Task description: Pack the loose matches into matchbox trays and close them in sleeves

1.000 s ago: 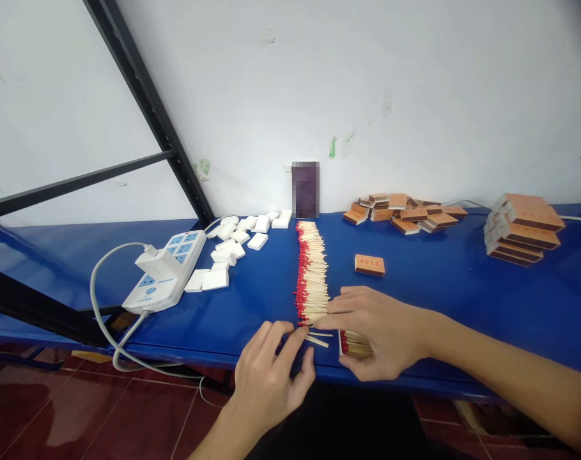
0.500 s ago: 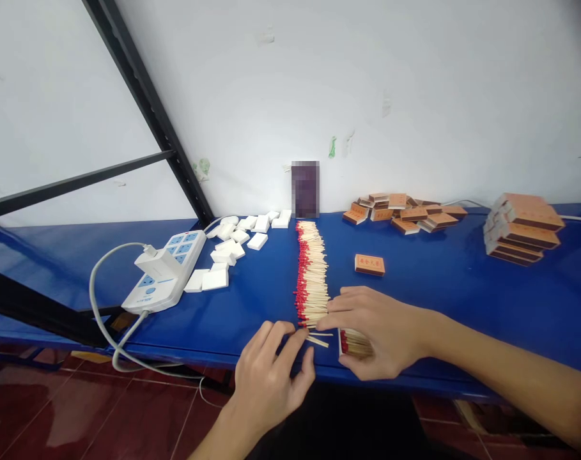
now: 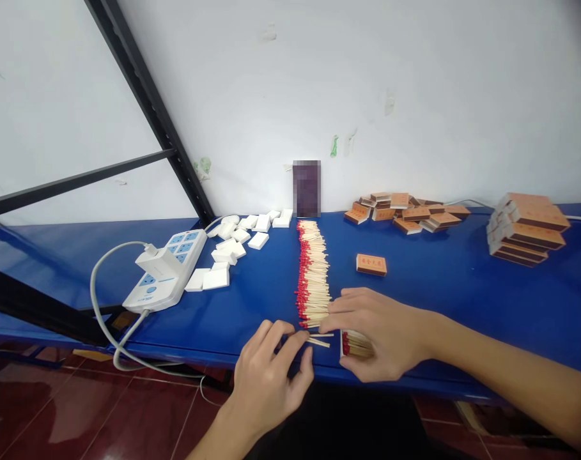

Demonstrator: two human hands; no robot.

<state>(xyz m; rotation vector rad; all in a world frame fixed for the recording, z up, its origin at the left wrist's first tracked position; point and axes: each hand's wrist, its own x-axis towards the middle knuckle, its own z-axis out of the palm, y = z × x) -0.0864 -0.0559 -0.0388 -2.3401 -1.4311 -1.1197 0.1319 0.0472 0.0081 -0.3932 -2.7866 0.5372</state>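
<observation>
- Your left hand (image 3: 271, 377) rests at the near edge of the blue table (image 3: 463, 287). Its fingers are bent and a little apart, with the tips on the table surface, and it grips nothing.
- The tips of that hand are just beside a few loose matches (image 3: 320, 339), which lie crosswise at the near end of the row.
- Your right hand (image 3: 381, 332) lies palm down over a small tray of matches (image 3: 356, 345) with the red heads pointing left. The thumb is at the near side of the tray. I cannot tell if the hand really clamps the tray or only covers it.
- The forefinger of the right hand stretches to the left and touches the near end of the long row of matches (image 3: 312, 275).
- This row runs from near to far in the middle of the table, with the red heads on the left side, and it ends close to the wall.
- One orange matchbox (image 3: 371, 264) lies alone, just to the right of the row.
- A loose pile of matchboxes (image 3: 405, 213) is far right by the wall, and a neat stack of matchboxes (image 3: 527, 230) stands further right.
- White empty trays (image 3: 232, 246) are scattered left of the row, and a white power strip (image 3: 168, 271) lies beyond them to the left.
</observation>
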